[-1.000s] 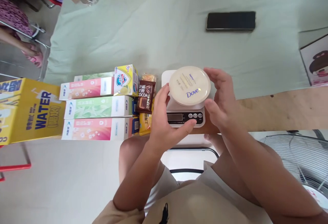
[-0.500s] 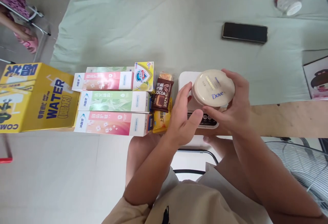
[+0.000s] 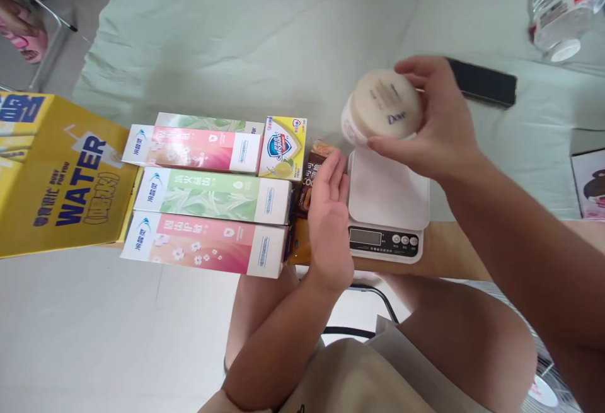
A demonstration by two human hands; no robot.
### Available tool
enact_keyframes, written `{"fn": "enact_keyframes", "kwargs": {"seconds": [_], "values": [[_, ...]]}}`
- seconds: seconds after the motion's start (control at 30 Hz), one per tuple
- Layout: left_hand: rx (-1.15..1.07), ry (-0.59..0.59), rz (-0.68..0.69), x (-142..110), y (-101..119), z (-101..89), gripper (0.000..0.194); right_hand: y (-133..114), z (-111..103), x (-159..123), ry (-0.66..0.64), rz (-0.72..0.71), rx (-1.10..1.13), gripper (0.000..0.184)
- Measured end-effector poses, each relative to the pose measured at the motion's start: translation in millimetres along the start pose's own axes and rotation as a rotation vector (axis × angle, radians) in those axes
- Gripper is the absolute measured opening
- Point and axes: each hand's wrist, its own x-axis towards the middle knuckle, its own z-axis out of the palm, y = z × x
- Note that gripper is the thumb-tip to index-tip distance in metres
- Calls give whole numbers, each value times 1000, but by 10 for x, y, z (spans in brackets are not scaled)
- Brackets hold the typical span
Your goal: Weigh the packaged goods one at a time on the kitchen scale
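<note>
A round cream jar point(image 3: 385, 107) with a Dove lid is gripped by my right hand point(image 3: 430, 116), thumb and fingers around its right side. It is tilted over the back edge of a white kitchen scale point(image 3: 388, 189), whose dark display faces me. My left hand point(image 3: 331, 224) stands on edge with fingers stretched out, between the scale and the packets. It partly covers a brown cocoa snack packet point(image 3: 314, 176) and a yellow packet point(image 3: 301, 243). Left of these lie toothpaste boxes point(image 3: 212, 195) and a yellow Safeguard soap box point(image 3: 283, 148).
A large yellow carton point(image 3: 70, 180) stands at the far left. Behind my right hand lies a black phone point(image 3: 486, 82), with a clear plastic bottle point(image 3: 560, 16) at the back right. Green cloth point(image 3: 283, 41) covers the table, leaving a wooden front edge point(image 3: 454, 249).
My right hand has lifted the cream jar up and back, uncovering the scale. My left hand has moved away from the jar to the packets' side. The view has shifted slightly.
</note>
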Motion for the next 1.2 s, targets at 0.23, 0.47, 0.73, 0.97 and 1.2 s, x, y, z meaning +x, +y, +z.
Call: {"fn": "enact_keyframes", "kwargs": {"seconds": [0.23,0.47,0.73,0.97,1.2], "values": [[-45,43,-66,60,-16,-6,64,124,378,494,-229,104,66,83],[-91,86,-49,102,21,-41,62,284,510,560,-329,43,80,80],[-49,45,-51,113,3,-25,67,-160,-32,-66,126,129,345,32],[84,-66,6,18,-166,83,53,-57,-445,-1193,724,348,490,22],[291,-259,-52,-314,-530,438,51,173,-1012,-1512,907,473,595,27]]}}
